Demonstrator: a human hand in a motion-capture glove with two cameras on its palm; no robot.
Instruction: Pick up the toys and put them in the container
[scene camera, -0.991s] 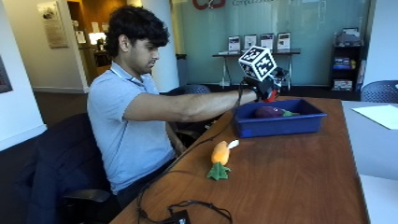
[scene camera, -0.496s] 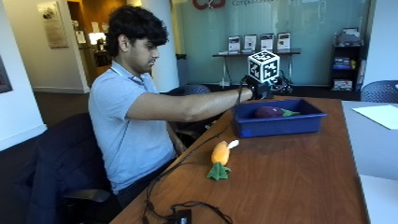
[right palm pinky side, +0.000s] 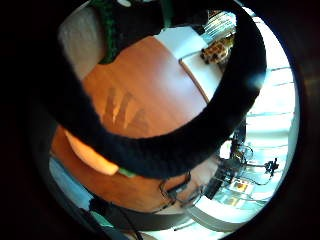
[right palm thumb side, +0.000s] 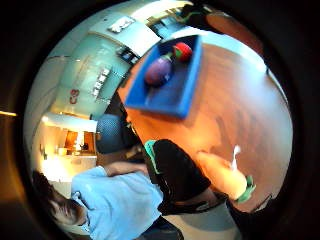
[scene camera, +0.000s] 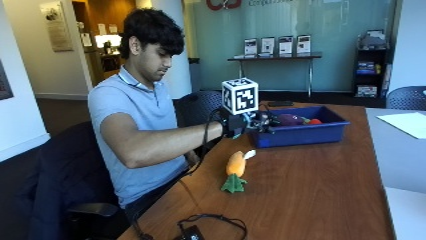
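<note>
An orange plush carrot with green leaves lies on the wooden table, in front of the person. Behind it stands the blue container, with a purple eggplant toy and a red toy inside. My gloved right hand hovers at the container's near left corner, above and behind the carrot, fingers relaxed and holding nothing. The thumb side palm view shows the container, the eggplant toy, the red toy and the carrot. In the little finger side palm view the carrot lies partly behind a strap.
A white sheet lies at the table's far right. A black cable curls near the front edge. An office chair stands behind the table beside the person.
My hand has come down and back toward the person, from over the container to its near left corner. The toys and the container have not moved.
</note>
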